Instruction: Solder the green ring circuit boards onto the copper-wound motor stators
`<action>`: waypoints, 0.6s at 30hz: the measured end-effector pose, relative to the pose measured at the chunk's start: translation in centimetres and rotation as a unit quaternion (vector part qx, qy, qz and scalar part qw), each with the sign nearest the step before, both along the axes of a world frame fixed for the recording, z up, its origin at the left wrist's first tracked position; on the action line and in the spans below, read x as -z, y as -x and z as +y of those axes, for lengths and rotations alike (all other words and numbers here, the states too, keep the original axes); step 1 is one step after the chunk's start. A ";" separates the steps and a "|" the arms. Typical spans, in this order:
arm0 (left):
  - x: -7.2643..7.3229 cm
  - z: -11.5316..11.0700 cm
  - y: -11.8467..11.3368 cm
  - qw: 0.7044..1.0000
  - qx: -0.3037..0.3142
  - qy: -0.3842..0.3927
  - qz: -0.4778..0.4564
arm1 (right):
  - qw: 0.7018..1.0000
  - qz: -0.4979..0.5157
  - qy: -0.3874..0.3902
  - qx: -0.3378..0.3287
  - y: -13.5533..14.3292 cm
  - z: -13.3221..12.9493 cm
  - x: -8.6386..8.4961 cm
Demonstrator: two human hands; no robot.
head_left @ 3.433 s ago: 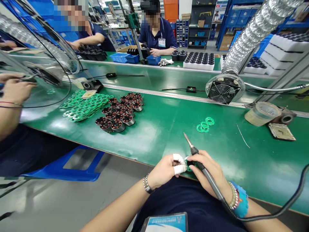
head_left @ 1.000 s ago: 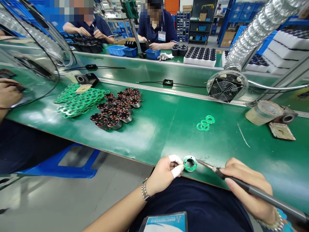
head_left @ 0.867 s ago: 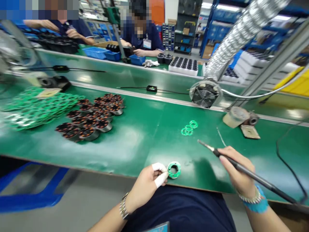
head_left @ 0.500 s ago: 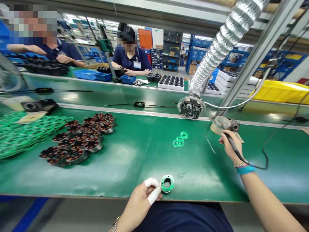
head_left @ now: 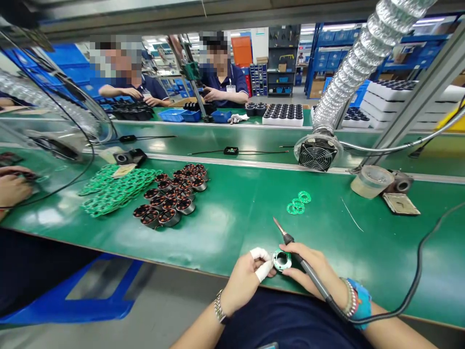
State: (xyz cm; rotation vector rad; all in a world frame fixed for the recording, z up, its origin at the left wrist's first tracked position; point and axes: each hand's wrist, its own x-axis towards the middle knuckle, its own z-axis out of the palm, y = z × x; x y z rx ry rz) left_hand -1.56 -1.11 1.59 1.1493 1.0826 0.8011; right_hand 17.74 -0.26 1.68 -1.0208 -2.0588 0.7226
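Note:
My left hand (head_left: 250, 271), with white finger covers on thumb and forefinger, pinches the left side of a motor stator topped by a green ring circuit board (head_left: 282, 268) near the table's front edge. My right hand (head_left: 316, 266) holds a soldering iron (head_left: 289, 239) slantwise, its tip pointing up and away to the left. The thumb and forefinger of that hand also touch the ring's right side. Beyond them lie a few loose green ring boards (head_left: 304, 197). A thin pale wire (head_left: 351, 214) rests farther right.
Wound stators (head_left: 169, 217) stand grouped on the left beside stacked green board panels (head_left: 109, 203). A fan (head_left: 317, 156) on a foil duct stands at the back. A round tub (head_left: 369, 183) and a sponge tray (head_left: 401, 204) are at right. A co-worker's hand (head_left: 14, 186) shows far left.
My right hand has come from beside the tub to the stator, bringing the soldering iron. My left hand keeps its pinch. The view has swung left.

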 end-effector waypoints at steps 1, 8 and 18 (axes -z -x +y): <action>0.0 0.0 0.0 1.000 0.001 -0.001 -0.004 | 1.000 0.000 0.000 -0.001 0.0 0.0 -0.1; -0.1 0.0 0.1 0.999 -0.021 0.018 -0.036 | 1.000 -0.003 0.010 0.005 0.2 -0.4 0.0; -0.2 -0.6 2.1 0.834 0.092 -0.385 0.383 | 1.000 -0.007 0.004 0.000 0.1 -0.3 0.0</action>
